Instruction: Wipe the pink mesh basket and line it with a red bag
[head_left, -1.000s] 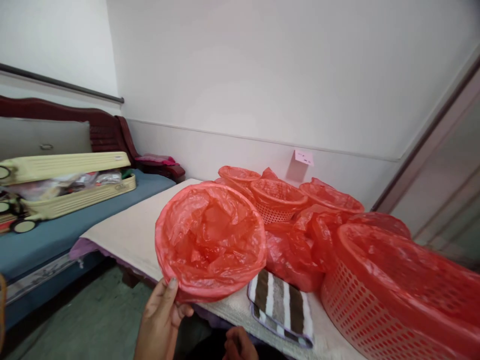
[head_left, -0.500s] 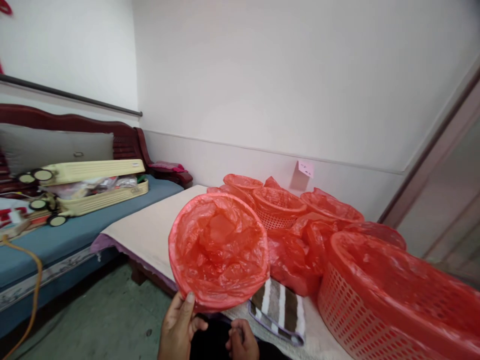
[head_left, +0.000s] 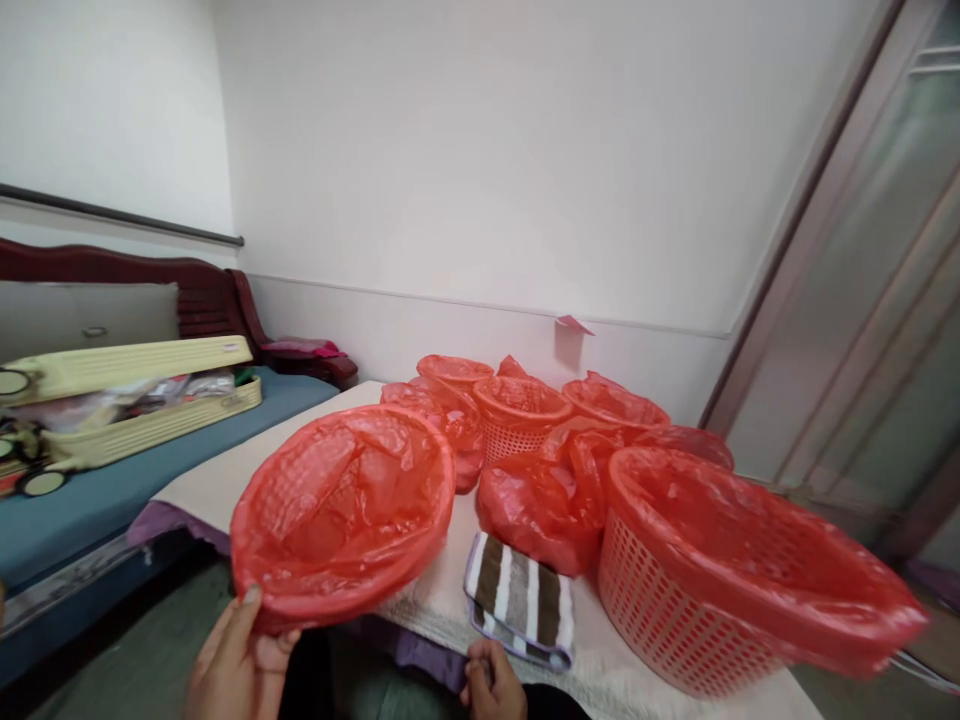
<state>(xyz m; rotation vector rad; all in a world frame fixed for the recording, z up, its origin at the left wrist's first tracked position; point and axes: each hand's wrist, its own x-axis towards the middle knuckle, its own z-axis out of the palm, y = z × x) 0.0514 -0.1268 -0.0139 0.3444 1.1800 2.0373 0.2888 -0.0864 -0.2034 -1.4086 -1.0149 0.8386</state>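
My left hand [head_left: 232, 655] grips the near rim of a round red plastic basket [head_left: 341, 515], thumb on top. A thin red plastic bag lines this basket and folds over its rim. The basket is tilted slightly towards me above the near left edge of the covered table. Low in the middle is my right hand [head_left: 493, 682], its fingers curled in and nothing visible in them. Just beyond that hand lies a folded towel [head_left: 521, 600] with brown, white and grey stripes. A larger red basket [head_left: 686, 600], also bag-lined, stands to the right.
Several bag-lined red baskets [head_left: 521, 436] and a loose red bag [head_left: 540, 505] crowd the back of the table [head_left: 277, 445]. A pink paper [head_left: 575, 325] sticks out from the wall. At left, an open cream suitcase [head_left: 150, 425] lies on a blue-covered seat [head_left: 292, 400].
My left hand has moved the lined basket left and tipped its opening more upward. The view has turned right, showing more of the large basket. My right hand stays curled.
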